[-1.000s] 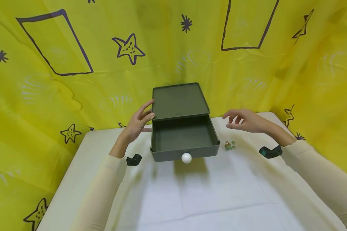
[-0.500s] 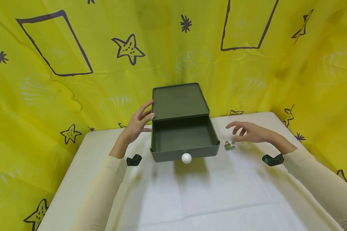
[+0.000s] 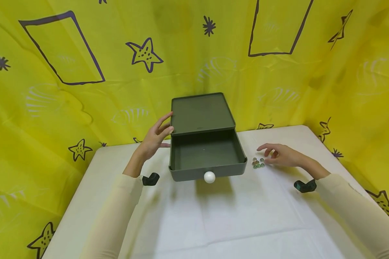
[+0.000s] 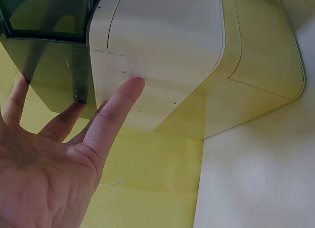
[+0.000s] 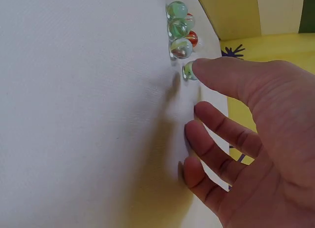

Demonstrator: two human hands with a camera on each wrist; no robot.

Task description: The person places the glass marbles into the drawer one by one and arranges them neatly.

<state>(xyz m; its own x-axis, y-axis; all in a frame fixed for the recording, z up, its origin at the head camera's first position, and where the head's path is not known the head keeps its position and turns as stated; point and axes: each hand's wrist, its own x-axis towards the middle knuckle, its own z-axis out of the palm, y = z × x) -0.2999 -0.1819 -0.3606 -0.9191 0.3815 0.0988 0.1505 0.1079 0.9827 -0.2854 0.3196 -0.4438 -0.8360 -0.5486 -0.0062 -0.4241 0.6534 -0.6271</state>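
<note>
Left hand (image 3: pixel 151 142) spread against grey-green rectangular drawer unit (image 3: pixel 201 113); right hand (image 3: pixel 283 154) spread, fingers apart, pinching nothing. Head view: small round glass marbles (image 3: pixel 257 163), mostly greenish, clustered on white cloth-covered desk (image 3: pixel 246 216), between right hand and drawer (image 3: pixel 188 174) with glossy white ball knob (image 3: pixel 209 177). Judgement: any pick-up calls for light thumb-and-finger pinch on one marble, neighbours undisturbed, left hand steadying unit. Left wrist view: fingertip on smooth white panel (image 4: pixel 167 46), palm showing. Right wrist view: thumb over nearest marble (image 5: pixel 187 71), contact uncertain; other fingers slightly bent.
</note>
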